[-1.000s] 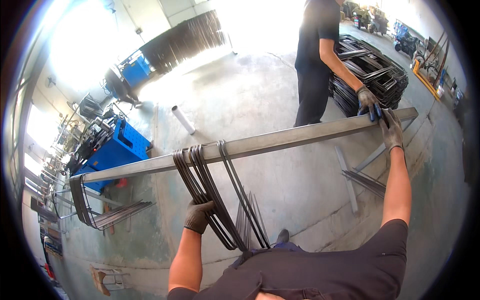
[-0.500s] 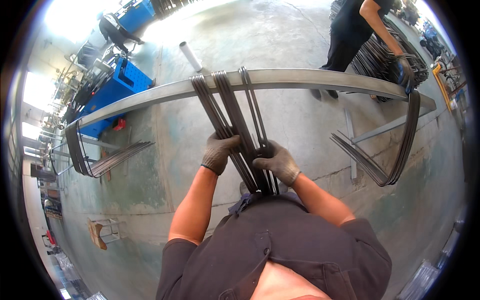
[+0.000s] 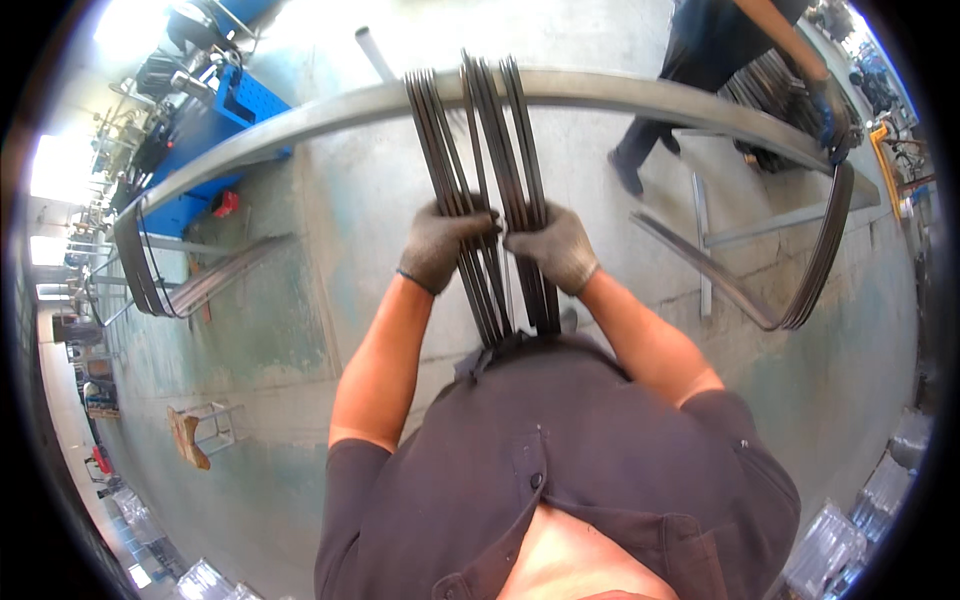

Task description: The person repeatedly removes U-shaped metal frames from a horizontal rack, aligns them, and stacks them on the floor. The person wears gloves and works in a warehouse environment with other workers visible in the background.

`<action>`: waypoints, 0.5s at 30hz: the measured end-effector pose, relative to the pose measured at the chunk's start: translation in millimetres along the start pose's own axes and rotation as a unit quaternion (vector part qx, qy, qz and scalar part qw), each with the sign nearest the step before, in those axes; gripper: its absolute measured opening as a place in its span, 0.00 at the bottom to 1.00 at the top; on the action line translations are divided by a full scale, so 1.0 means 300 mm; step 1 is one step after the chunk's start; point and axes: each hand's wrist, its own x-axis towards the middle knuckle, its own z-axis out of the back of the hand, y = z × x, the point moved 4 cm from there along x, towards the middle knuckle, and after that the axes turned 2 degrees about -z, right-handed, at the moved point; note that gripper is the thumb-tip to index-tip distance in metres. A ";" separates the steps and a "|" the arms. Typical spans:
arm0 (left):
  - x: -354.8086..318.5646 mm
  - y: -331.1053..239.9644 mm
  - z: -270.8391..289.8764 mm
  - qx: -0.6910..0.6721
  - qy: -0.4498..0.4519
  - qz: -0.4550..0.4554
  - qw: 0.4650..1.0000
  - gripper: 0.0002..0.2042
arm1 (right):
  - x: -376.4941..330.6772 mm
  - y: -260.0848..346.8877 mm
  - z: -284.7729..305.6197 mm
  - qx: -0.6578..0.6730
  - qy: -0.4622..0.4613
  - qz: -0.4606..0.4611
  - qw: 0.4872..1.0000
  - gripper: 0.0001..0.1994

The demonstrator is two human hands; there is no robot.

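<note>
At the left grip (image 3: 440, 240), a gloved hand curled closed, thumb across: one bundle of dark bent metal rods (image 3: 432, 135). At the right grip (image 3: 555, 245), likewise gloved and closed, thumb laid over the front: a second bundle of like rods (image 3: 515, 150). Both bundles looped over a beam above the grips, lower ends just short of the wearer's dark shirt (image 3: 620, 420); narrow gap between the hands.

Above both grips: grey metal beam (image 3: 620, 92), running far to either side. Left of the left grip: further bent rods (image 3: 140, 265) hung from the beam's end; blue perforated cabinet (image 3: 190, 180) behind, any lettering too small to read; red item (image 3: 225, 204) on the floor. Right of the right grip: another hung rod set (image 3: 825, 250); above it, a co-worker's gloved hand (image 3: 835, 125) at the beam.

Farther out, below left of the grips: stool (image 3: 190, 435), brown top. Below right: plastic-wrapped bundles (image 3: 828, 545), markings indistinct.
</note>
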 end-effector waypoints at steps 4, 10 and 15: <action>-0.024 -0.015 -0.020 0.003 -0.032 0.000 0.999 0.14 | -0.020 -0.052 -0.054 0.029 0.017 -0.082 0.996 0.17; -0.088 -0.006 -0.028 0.046 -0.092 0.011 0.995 0.15 | -0.029 -0.072 -0.085 0.153 0.138 -0.146 0.967 0.14; -0.109 -0.003 -0.025 0.106 -0.107 -0.003 0.989 0.15 | -0.001 -0.074 -0.103 0.091 0.117 -0.120 0.982 0.15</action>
